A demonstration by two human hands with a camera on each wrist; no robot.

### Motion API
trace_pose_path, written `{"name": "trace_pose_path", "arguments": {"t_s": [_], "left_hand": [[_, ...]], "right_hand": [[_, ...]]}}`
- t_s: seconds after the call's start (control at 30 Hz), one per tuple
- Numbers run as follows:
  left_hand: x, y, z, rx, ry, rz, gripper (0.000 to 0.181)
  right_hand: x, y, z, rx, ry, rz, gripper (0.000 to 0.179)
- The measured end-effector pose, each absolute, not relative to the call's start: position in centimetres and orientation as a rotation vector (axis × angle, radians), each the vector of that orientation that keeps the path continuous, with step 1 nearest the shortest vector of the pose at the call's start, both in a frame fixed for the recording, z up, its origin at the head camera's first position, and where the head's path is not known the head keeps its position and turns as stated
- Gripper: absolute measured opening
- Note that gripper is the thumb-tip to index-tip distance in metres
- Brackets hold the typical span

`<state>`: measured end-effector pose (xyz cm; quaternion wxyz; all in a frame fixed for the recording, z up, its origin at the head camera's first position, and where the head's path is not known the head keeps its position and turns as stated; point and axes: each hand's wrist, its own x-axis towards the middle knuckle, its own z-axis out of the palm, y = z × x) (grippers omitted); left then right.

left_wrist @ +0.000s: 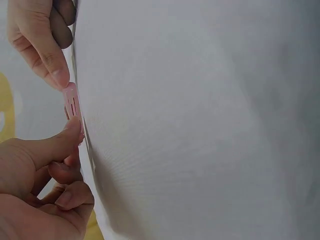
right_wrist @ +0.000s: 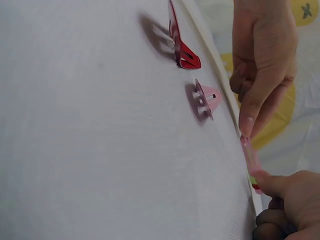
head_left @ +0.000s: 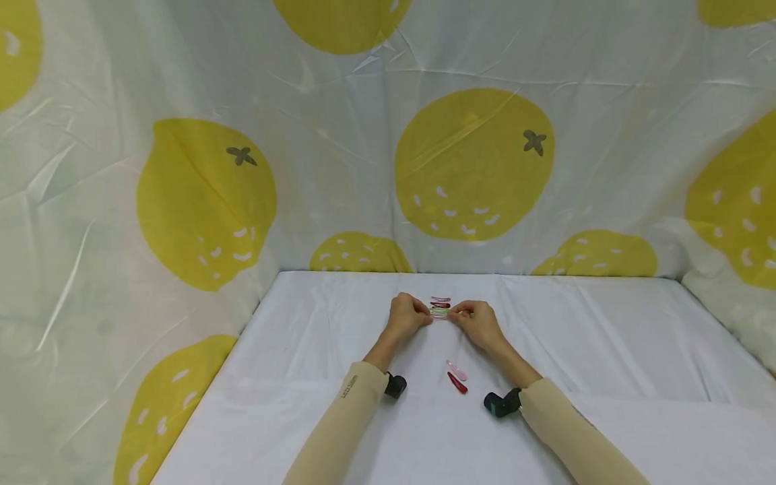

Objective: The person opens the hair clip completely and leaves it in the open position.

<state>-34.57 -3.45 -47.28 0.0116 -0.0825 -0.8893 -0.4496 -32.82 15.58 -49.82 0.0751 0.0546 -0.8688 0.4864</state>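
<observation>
A pink snap hair clip [left_wrist: 73,102] lies between the two hands, each pinching one end with thumb and finger. My left hand [head_left: 407,318] is at its left end, my right hand [head_left: 477,322] at its right end. The clip sits at the near side of a row of hair clips: a pink clip [head_left: 440,298] farthest back, then a dark red clip [head_left: 440,305], then a green one [head_left: 439,310], partly hidden by the fingers. In the right wrist view, green and red edges show behind the held pink clip [right_wrist: 251,155].
Nearer the person, a loose pink clip [head_left: 457,370] and a red clip [head_left: 457,383] lie on the white-covered table [head_left: 576,337]. A lemon-printed curtain [head_left: 339,168] hangs behind and at the sides. Black wrist cameras [head_left: 503,403] sit on both forearms.
</observation>
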Motion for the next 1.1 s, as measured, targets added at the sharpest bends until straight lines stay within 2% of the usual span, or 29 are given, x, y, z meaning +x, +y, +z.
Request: {"name": "trace_pose_path", "arguments": {"t_s": [1.1], "left_hand": [[-34.43,-3.22,-46.93,-0.125,-2.762,-1.461,0.013]], "right_hand": [[-33.06,15.53,-50.26,0.16,-2.578,1.462,0.01]]}}
